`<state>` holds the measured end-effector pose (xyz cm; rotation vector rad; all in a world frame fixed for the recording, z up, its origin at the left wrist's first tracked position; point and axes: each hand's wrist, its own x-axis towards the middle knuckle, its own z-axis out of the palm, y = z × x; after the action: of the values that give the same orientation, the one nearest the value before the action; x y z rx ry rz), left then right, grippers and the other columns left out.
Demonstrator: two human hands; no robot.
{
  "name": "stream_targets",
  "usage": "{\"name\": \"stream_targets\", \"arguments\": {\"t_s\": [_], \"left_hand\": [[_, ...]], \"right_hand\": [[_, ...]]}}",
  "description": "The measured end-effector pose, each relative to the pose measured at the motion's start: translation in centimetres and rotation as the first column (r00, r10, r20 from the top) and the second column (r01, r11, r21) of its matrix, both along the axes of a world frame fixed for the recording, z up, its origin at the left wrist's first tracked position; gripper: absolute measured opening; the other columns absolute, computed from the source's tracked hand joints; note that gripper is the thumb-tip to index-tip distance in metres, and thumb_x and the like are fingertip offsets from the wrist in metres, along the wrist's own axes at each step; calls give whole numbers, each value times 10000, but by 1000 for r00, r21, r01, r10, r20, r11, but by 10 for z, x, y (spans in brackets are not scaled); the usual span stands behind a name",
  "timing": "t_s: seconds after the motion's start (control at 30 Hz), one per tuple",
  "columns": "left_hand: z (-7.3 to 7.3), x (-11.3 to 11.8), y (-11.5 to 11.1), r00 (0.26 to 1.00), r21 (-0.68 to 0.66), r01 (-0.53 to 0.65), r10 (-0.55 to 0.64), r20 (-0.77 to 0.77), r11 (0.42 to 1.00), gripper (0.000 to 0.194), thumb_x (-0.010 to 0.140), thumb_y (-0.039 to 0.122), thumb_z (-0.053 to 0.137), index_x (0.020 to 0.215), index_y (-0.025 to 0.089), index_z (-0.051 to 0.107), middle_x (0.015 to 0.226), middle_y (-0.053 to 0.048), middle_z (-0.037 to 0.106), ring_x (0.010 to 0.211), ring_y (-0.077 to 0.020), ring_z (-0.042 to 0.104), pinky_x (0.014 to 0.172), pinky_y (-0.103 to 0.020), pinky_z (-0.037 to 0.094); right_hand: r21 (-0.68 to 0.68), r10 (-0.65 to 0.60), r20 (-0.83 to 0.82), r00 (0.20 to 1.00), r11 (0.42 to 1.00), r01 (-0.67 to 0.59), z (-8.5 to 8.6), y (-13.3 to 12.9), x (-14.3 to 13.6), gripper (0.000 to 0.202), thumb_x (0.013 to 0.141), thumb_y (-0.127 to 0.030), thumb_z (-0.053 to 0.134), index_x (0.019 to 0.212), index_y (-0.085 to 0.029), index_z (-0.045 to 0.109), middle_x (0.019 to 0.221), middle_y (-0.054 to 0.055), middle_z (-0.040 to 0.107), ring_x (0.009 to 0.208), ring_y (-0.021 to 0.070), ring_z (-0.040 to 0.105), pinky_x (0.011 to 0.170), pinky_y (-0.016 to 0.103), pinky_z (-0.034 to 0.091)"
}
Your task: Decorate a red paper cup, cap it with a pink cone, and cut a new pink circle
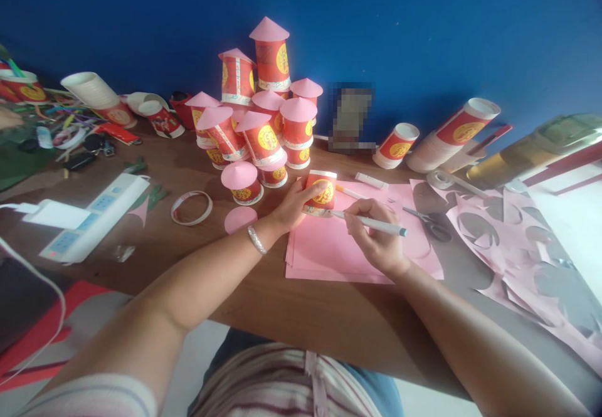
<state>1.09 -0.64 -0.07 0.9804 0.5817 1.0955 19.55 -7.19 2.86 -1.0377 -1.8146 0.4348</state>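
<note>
My left hand (292,207) is closed round a red paper cup (322,192) with a yellow emblem. My right hand (376,238) grips a white marker (383,226) with a teal end, its tip at the cup's pale rim band. Both hands are above a stack of pink paper sheets (329,257). Left of the cup, a pink paper disc (240,219) lies flat on the table, just in front of a red cup topped with a pink cone (239,174). An orange pen (348,191) rests on the sheets behind my right hand.
Several cone-topped cups (270,59) are stacked at the back. Scissors (430,222) and pink offcuts (508,248) lie right, near a leaning cup stack (454,135). A power strip (96,216) and a tape ring (191,208) are left. The blue wall (423,28) closes the back.
</note>
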Motion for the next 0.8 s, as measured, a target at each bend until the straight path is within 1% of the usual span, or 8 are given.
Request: {"name": "stream_targets", "arguments": {"t_s": [0.17, 0.4, 0.67, 0.8], "left_hand": [[1, 1, -1, 1000, 2, -23, 23, -11, 1000, 350, 827, 457, 835, 810, 158, 655, 732, 9, 597, 673, -116, 572, 657, -251, 497], [2, 0, -2, 998, 55, -14, 17, -65, 998, 323, 872, 459, 796, 850, 156, 688, 744, 8, 583, 684, -115, 557, 646, -243, 490], [0, 0, -2, 996, 37, -1, 4, -88, 999, 329, 885, 475, 780, 872, 161, 683, 757, -10, 645, 696, -134, 617, 666, -251, 517], [0, 0, -2, 996, 42, -5, 9, -90, 999, 336, 882, 473, 782, 846, 161, 660, 752, -3, 616, 696, -126, 599, 662, -247, 511]], "right_hand": [[0, 0, 15, 1000, 1000, 0, 1, 0, -2, 126, 948, -197, 593, 828, -235, 599, 685, -19, 693, 566, 134, 603, 596, 294, 495], [4, 1, 32, 999, 1000, -1, 0, -1, -2, 124, 957, -209, 597, 836, -236, 601, 690, -14, 700, 563, 134, 596, 593, 294, 491], [2, 19, 39, 999, 1000, -19, 1, 0, -2, 116, 952, -200, 603, 841, -231, 602, 683, -15, 693, 554, 133, 589, 587, 292, 483], [-1, 21, 30, 999, 1000, -21, 1, 0, -3, 115, 949, -200, 605, 839, -235, 605, 671, -15, 686, 557, 141, 596, 584, 296, 488]]}}
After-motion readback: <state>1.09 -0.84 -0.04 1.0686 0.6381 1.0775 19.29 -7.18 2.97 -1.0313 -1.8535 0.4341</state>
